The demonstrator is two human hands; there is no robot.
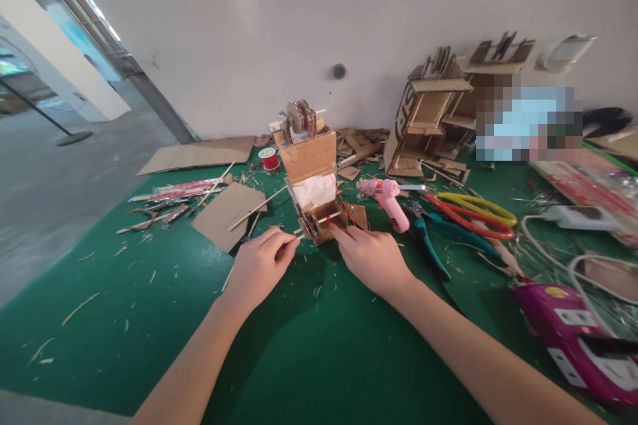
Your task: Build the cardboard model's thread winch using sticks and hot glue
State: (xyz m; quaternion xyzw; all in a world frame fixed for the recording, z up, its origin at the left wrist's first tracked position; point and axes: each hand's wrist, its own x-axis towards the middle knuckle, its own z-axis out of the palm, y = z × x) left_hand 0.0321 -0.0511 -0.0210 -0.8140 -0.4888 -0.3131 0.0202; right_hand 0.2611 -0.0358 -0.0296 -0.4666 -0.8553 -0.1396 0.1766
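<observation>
Two hands work at small brown cardboard box model (313, 189), which stands at ctr of green desk (149, 292). Grip of left hand (256, 269) is pinching left end of thin wooden stick (321, 220), which goes thru model's near bottom. Fingertips of right hand (371, 255) touch model's near right corner; cannot tell if its grip pinches anything. Pink glue gun (391, 202) lies just right of model, w/ teal-handled pliers (429, 249) near it.

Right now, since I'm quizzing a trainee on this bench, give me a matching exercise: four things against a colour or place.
1 glue gun
2 thread spool
3 cardboard model
4 thin stick

a red and round
b pink
c pinched in the left hand
d touched by the right hand

Pairs: 1-b, 2-a, 3-d, 4-c
</observation>
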